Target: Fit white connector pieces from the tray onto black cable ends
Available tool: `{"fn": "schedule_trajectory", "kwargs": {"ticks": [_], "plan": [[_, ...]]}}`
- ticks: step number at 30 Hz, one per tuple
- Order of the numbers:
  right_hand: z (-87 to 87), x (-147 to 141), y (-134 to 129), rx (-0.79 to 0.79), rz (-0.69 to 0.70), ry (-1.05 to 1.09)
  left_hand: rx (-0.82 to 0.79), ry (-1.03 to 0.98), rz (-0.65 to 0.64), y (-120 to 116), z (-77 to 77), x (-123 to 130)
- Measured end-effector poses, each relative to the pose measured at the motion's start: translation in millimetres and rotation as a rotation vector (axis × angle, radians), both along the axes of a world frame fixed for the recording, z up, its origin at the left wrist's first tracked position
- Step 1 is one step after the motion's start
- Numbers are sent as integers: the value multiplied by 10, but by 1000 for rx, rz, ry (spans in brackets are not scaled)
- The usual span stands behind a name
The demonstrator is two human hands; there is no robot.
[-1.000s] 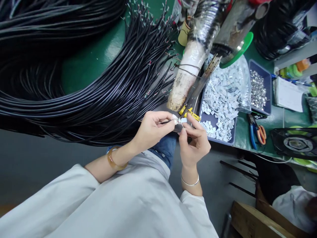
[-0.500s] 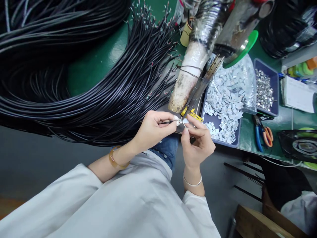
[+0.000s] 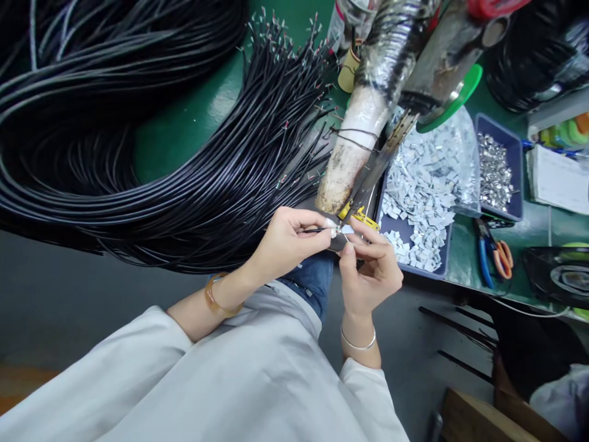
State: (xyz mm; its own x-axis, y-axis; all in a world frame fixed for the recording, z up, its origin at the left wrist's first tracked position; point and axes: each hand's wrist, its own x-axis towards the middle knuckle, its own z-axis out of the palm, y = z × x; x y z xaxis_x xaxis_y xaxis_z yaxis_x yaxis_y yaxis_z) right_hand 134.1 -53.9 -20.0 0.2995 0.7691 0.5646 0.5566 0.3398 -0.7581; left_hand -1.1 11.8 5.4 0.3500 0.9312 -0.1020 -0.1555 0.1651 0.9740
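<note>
My left hand (image 3: 291,240) pinches the end of a thin black cable (image 3: 313,230) between thumb and fingertips. Opposite it, my right hand (image 3: 370,270) has thumb and fingers closed on a thin pale wire (image 3: 346,238), close to the cable's end. A small white piece (image 3: 347,229) shows between the two hands; what holds it is unclear. Just beyond the fingertips are a yellow clip-like part (image 3: 365,220) and the lower end of a dark, slanted metal bar (image 3: 375,172). The fingers partly hide the joint between cable and wire.
A big bundle of black cables (image 3: 207,159) with stripped ends covers the left. A plastic-wrapped duct (image 3: 350,132) hangs over the bench. At right are a tray (image 3: 444,261) of white pieces, a bin (image 3: 518,166) of metal parts, pliers (image 3: 488,255) and a notepad (image 3: 559,178). Another person's sleeve (image 3: 564,399) shows lower right.
The view has shifted slightly. Both hands keep nearly the same pose at the cable's end, and the small white piece between them shows a little more plainly.
</note>
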Motion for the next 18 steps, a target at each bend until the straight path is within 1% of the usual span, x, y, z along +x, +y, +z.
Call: {"fn": "schedule_trajectory", "kwargs": {"ticks": [3, 8, 10, 14, 16, 18], "plan": [[-1, 11, 12, -11, -20, -9, 19, 32, 5, -9, -18, -5], [61, -21, 55, 41, -68, -96, 71, 48, 26, -27, -13, 0], [53, -32, 46, 61, -62, -92, 58, 34, 20, -17, -9, -2], [3, -16, 0, 58, -15, -42, -16, 6, -38, 4, -15, -16], [9, 8, -16, 75, -36, -130, -26, 28, -64, -2, -18, -25], [44, 31, -22, 115, -87, -291, -16, 47, -76, -22, -15, -32]]}}
